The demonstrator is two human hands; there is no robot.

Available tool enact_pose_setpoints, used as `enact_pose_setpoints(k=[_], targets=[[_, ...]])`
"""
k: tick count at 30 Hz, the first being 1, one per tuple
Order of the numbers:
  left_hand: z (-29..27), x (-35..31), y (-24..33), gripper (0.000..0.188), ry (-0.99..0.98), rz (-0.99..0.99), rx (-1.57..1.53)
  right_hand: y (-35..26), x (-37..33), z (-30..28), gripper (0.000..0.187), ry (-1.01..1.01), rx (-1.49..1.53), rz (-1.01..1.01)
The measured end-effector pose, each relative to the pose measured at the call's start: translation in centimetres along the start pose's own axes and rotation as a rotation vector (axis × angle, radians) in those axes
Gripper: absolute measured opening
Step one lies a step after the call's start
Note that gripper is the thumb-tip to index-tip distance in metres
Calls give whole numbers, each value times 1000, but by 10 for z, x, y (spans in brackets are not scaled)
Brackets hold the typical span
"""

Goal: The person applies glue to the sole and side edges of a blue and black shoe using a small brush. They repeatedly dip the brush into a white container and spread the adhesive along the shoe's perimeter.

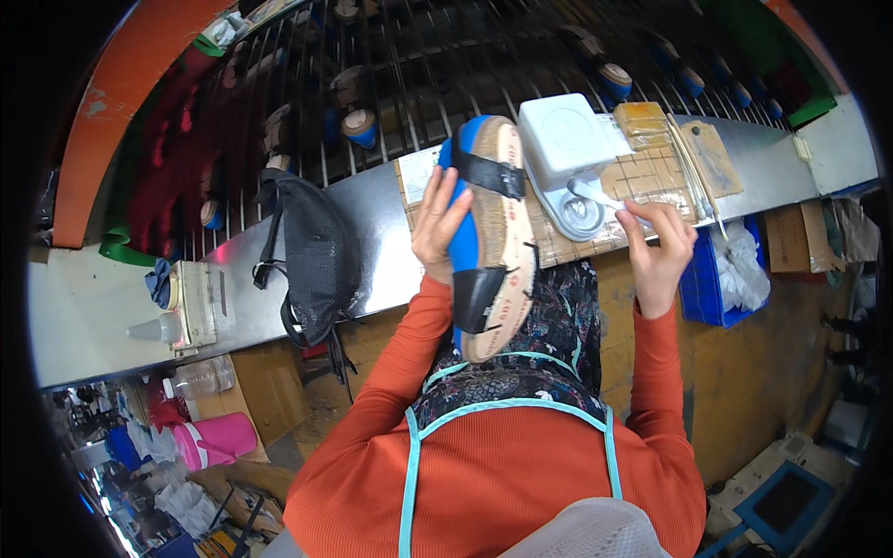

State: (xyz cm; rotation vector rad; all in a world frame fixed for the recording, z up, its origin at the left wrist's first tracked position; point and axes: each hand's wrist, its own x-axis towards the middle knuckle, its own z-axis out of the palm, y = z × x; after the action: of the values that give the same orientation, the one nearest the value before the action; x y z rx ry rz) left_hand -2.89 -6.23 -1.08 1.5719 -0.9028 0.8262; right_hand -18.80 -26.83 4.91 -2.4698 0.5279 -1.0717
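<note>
i see the left hand (437,223) with fingers clamped on the sandal (491,237), seemingly light and stiff-soled, best gripped mid-sole, while the right hand (659,249) beside it pinches a brush (595,195).

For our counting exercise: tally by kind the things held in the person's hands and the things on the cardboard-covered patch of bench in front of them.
Shoe, in the left hand: 1
Brush, in the right hand: 1
White box: 1
Round tin: 1
Yellow block: 1
Total: 5
</note>
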Motion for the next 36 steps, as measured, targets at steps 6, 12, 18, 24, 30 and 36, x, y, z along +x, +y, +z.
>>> enact_pose_setpoints(k=[6,12,18,24,30,36], targets=[[4,16,6,35,36,78,-23,-65,0,-1,27,94,316,-96],[-11,11,8,37,36,100,32,-84,-16,32,20,-68,589,57],[-24,7,12,37,-11,116,45,-85,0,52,19,35,553,78],[-28,6,12,33,-3,125,49,-77,26,53,20,118,338,-40],[-31,10,11,34,-8,161,87,-75,31,42,22,103,208,-195],[-35,13,11,36,-31,209,111,-73,32,24,20,-7,177,-305]])
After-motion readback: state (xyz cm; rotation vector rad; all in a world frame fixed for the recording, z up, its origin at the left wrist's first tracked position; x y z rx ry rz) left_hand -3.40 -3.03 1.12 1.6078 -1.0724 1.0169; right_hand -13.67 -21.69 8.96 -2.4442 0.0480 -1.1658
